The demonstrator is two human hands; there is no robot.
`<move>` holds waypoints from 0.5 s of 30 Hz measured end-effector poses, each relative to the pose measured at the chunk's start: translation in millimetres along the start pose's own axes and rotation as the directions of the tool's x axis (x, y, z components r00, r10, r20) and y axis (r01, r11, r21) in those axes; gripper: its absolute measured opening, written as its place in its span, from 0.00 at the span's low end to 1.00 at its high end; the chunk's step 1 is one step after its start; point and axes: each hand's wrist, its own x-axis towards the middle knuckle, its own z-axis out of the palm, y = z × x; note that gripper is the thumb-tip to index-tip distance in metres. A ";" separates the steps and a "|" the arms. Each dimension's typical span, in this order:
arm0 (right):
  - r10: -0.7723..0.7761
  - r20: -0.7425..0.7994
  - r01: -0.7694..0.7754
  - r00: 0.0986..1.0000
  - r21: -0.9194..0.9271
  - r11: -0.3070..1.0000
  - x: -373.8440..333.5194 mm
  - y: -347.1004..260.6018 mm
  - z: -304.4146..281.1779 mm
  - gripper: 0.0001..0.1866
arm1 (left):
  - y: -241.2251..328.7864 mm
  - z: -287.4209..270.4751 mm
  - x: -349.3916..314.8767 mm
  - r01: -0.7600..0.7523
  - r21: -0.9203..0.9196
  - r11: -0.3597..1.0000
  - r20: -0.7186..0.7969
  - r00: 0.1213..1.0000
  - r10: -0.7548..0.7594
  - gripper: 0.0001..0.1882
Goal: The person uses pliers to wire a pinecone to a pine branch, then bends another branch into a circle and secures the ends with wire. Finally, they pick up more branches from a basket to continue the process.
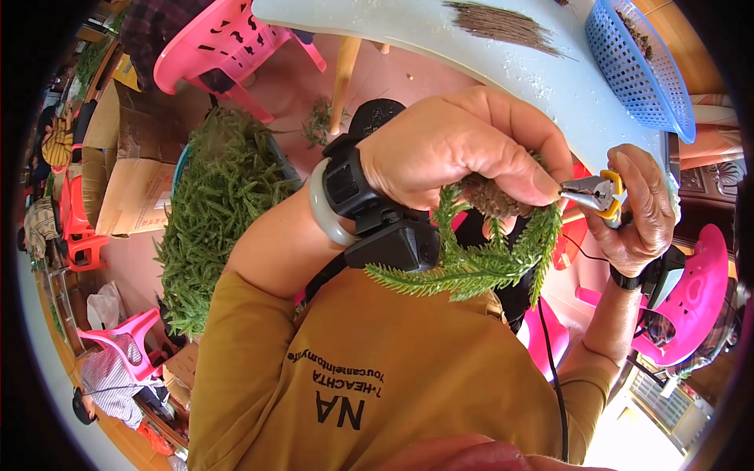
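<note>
**One lump, one pair of pliers, two busy hands**

My left hand [479, 149] is pinched, thumb against fingers, around one rough, brown, fibrous-looking lump [493, 198]. With it, just below my fingers, hang green, needle-leaved sprigs [483, 267], overlapping too much for me to count. My right hand [640, 208] is wrapped around one pair of silver metal pliers with yellow-and-grey handles [594, 188]. Their narrow nose points at my left thumb tip; whether it bites on anything, I cannot tell.

On my left wrist I wear one smooth, pale, rounded bangle [321, 206] and one black strap [345, 174].

Beyond my hands, one pale, smooth-topped, curved-edged table [377, 16] carries one bundle of thin, straight, brown sticks [506, 27] and one blue plastic lattice basket [628, 82] with brown, rough bits inside.

To my left rises one bristly mound of green sprigs [224, 212]. Near it stand one flat-sided brown cardboard box [140, 192], flaps open, and one glossy pink plastic chair with cut-out holes [224, 39].
</note>
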 end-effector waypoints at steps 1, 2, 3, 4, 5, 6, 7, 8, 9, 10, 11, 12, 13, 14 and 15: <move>0.000 0.012 0.000 1.000 -0.012 1.000 -0.5 0.0 -0.9 0.31 | 0.6 -0.3 -1.7 -0.013 -0.010 1.000 -0.001 1.000 0.013 0.09; 0.000 0.025 0.001 1.000 -0.023 1.000 -1.1 -0.2 -1.9 0.30 | 1.3 -0.4 -3.4 -0.027 -0.019 0.999 -0.002 1.000 0.027 0.11; 0.002 0.037 -0.001 0.999 -0.037 0.999 -2.0 -0.5 -2.6 0.29 | 1.2 -0.8 -3.6 -0.039 -0.030 0.999 -0.001 0.999 0.039 0.13; 0.004 0.037 -0.002 0.999 -0.039 0.999 -3.2 -1.4 -2.7 0.29 | 1.2 -0.1 -2.9 -0.038 -0.031 0.999 0.000 0.999 0.038 0.13; 0.041 0.028 -0.040 0.999 -0.048 0.998 -4.8 -2.7 -2.1 0.30 | 1.5 1.8 -1.9 -0.076 0.019 0.997 -0.045 0.996 0.077 0.12; 0.079 0.019 -0.078 0.997 -0.057 0.995 -6.5 -4.5 -1.3 0.30 | 1.7 3.7 -0.5 -0.111 0.070 0.991 -0.087 0.989 0.117 0.12; 0.117 0.009 -0.116 0.993 -0.065 0.991 -8.0 -6.5 -0.5 0.30 | 1.2 4.6 1.1 -0.144 0.122 0.982 -0.127 0.979 0.159 0.11; 0.115 0.009 -0.114 0.993 -0.066 0.991 -7.7 -9.3 1.1 0.30 | 0.6 4.5 3.0 -0.145 0.122 0.982 -0.127 0.979 0.161 0.11; 0.178 -0.021 -0.179 0.984 -0.043 0.983 -6.8 -13.1 3.3 0.30 | -0.8 4.0 6.1 -0.259 0.337 0.905 -0.147 0.935 0.323 0.08; 0.241 -0.049 -0.242 0.969 -0.018 0.970 -5.8 -17.1 5.5 0.30 | -2.5 3.3 9.6 -0.343 0.536 0.771 -0.130 0.869 0.477 0.06; 0.303 -0.075 -0.304 0.950 0.008 0.953 -5.2 -20.7 6.7 0.29 | -3.9 2.8 12.3 -0.392 0.707 0.589 -0.076 0.786 0.614 0.04; 0.303 -0.074 -0.303 0.950 0.007 0.953 -4.9 -23.6 6.8 0.29 | -4.9 2.5 14.1 -0.393 0.706 0.589 -0.076 0.785 0.615 0.04; 0.400 -0.047 -0.394 0.915 0.096 0.914 -5.2 -27.0 6.6 0.30 | -6.5 2.1 15.2 -0.369 0.898 0.238 0.058 0.638 0.768 0.04; 0.490 -0.012 -0.480 0.872 0.181 0.858 -5.3 -30.5 6.3 0.30 | -8.0 1.8 16.0 -0.249 0.958 -0.139 0.249 0.491 0.835 0.05; 0.572 0.031 -0.559 0.820 0.260 0.787 -4.2 -34.8 6.2 0.30 | -9.3 1.6 16.9 -0.054 0.875 -0.480 0.464 0.369 0.805 0.06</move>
